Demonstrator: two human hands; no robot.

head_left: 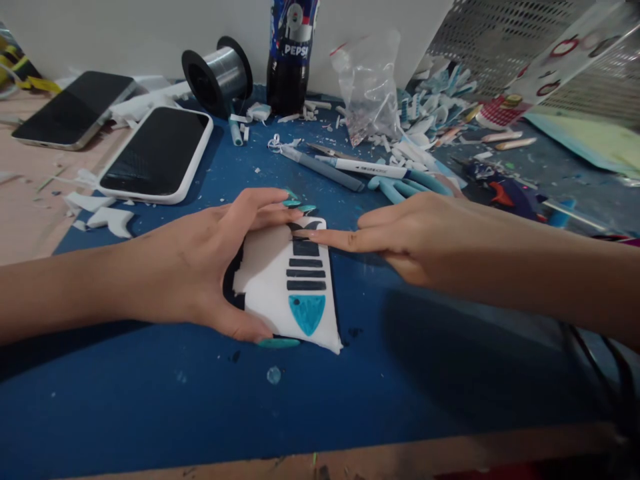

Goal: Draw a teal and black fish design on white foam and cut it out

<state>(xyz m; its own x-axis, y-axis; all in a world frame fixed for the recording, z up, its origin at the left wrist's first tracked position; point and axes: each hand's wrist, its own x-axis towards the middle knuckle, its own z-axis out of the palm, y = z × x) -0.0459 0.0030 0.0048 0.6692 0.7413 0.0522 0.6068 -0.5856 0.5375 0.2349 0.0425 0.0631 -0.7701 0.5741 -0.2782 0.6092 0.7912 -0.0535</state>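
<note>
A white foam-like piece [265, 267] with a ragged left edge lies flat on the blue mat. It bears a fish-skeleton figure: a turquoise head [307, 313], several black bars [305, 274] and a black tail [304, 228] at the far end. My left hand [200, 260] spans the piece from the left, thumb on its near edge and turquoise-nailed fingers on its far edge. From the right, my right hand [415, 237] reaches in with the index finger stretched out, its tip on the black tail. Its other fingers are curled, and nothing shows in them.
Two phones [157, 155] lie at the left. Behind are a wire spool [220, 75], a Pepsi bottle [290, 60] and a clear bag [370, 87]. Pens [360, 165], blue-handled scissors [395, 187] and foam scraps [430, 107] lie beyond my right hand.
</note>
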